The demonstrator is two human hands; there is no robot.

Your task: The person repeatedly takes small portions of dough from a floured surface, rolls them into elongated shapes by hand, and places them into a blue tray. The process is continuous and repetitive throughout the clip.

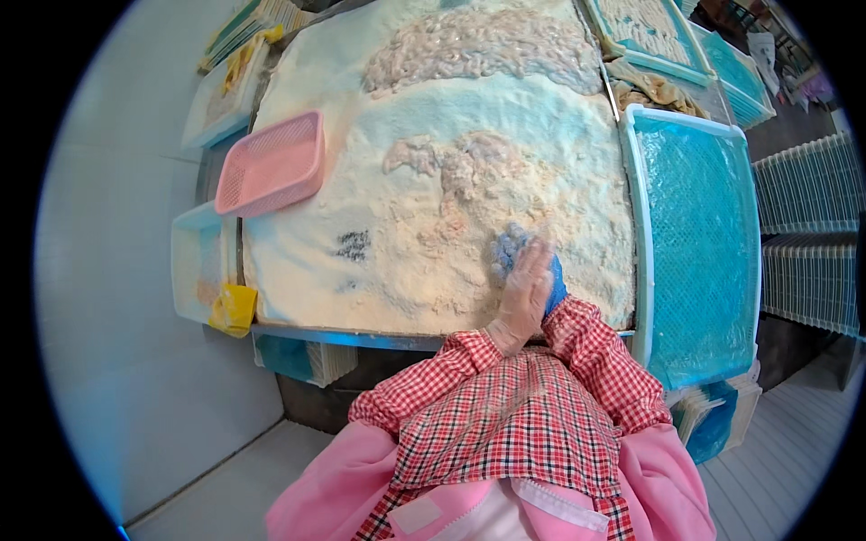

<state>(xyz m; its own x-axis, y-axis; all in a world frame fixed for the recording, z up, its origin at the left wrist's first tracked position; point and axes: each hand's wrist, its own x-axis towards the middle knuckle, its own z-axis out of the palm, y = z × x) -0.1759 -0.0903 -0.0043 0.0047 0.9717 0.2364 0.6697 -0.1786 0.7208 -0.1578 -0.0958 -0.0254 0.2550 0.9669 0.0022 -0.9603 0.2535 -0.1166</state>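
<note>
My left hand [528, 284] in a clear glove lies across my right hand [555, 288], its fingers stretched out and touching it. The blue-gloved right hand is partly hidden underneath, with flour-coated fingertips apart on the flour. Both hands are low on the right half of a flour-covered worktop [316, 288]. Just beyond them are scattered pale, floured, meat-like pieces [469, 171]. A larger heap of glistening pale pieces [478, 50] lies at the back.
A pink basket [271, 162] sits at left, near white trays [198, 270] and a yellow scoop [233, 311]. A turquoise mesh tray [699, 252] borders the right, with filled trays [645, 36] and beige cloth [654, 90] behind. Stacked racks [807, 189] stand farther right.
</note>
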